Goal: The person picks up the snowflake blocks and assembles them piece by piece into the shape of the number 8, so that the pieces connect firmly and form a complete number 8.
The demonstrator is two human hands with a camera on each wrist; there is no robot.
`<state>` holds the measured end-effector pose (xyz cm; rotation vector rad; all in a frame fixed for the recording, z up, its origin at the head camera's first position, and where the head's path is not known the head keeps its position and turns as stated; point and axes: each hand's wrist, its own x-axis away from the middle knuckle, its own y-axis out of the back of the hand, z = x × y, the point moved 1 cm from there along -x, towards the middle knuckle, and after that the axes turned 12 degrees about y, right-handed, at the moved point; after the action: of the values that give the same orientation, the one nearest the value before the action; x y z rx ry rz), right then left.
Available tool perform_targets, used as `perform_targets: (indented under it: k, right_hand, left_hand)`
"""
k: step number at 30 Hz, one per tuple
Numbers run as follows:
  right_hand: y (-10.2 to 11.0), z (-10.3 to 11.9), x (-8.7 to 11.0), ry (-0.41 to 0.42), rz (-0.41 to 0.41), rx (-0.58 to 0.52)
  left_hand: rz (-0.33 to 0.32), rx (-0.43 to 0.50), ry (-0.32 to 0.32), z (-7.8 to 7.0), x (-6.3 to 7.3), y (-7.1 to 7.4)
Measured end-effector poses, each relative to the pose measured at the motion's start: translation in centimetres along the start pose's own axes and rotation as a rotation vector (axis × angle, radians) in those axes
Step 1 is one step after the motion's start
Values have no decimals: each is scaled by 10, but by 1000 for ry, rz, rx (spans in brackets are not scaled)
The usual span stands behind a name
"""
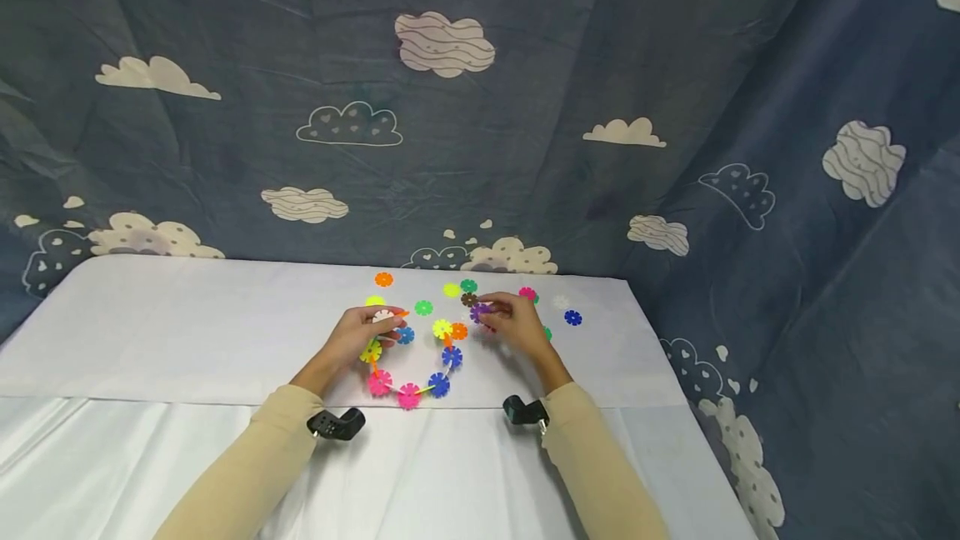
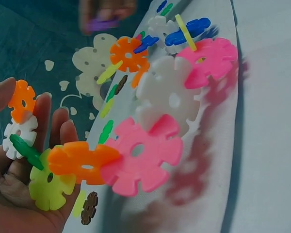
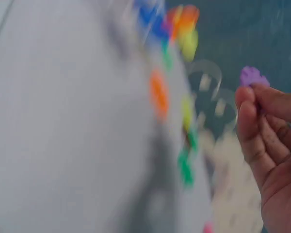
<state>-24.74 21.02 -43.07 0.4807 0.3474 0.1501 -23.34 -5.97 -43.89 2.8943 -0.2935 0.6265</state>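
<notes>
A curved chain of interlocking notched plastic discs (image 1: 408, 396) in pink, blue, white, orange, yellow and green hangs from my left hand (image 1: 352, 336). In the left wrist view, the thumb and fingers hold its end, around an orange disc (image 2: 23, 99) and a white disc (image 2: 20, 136). The rest of the chain, with a large pink disc (image 2: 140, 154) in front, arcs out over the white tabletop. My right hand (image 1: 521, 327) pinches a single purple disc (image 3: 252, 76) between thumb and fingertips, to the right of the chain's other end, apart from it.
Loose discs lie scattered on the white-covered table (image 1: 187, 332): an orange one (image 1: 384, 279), a green one (image 1: 423, 307), a brown one (image 1: 468, 299), a blue one (image 1: 573, 317) and several others. A dark cloud-patterned curtain (image 1: 510, 157) hangs behind the table.
</notes>
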Motion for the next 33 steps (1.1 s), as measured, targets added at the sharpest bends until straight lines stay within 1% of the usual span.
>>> perform_targets:
  k: [1,4,7,9,13,16,24,30,33]
  right_hand:
    - [-6,8,-4,25,8,-47]
    - [-23,29,-14,56,43,-162]
    - [-39,41,-20,75,77,-172]
    - [-46,46,-22,85,84,-166]
    - [-54,48,-24,80,77,-146]
    - [-56,49,-23,75,68,-152]
    - [-58,47,-20,122,58,-167]
    - [-65,49,-17,159,37,-112]
    - [-68,48,-16,182,29,-131]
  left_hand:
    - [-2,2,0,0,0,0]
    - [0,17,-1,-1,0,0]
    - [3,28,-7,-2,0,-1]
    - [9,31,-26,-2,-1,-1]
    - [16,24,-74,-3,-3,-1]
    - [6,9,-84,-4,-2,-2]
    - [-8,11,-79,-4,0,0]
    - [-11,42,-79,-2,1,-3]
    - [-32,33,-69,0,2,-4]
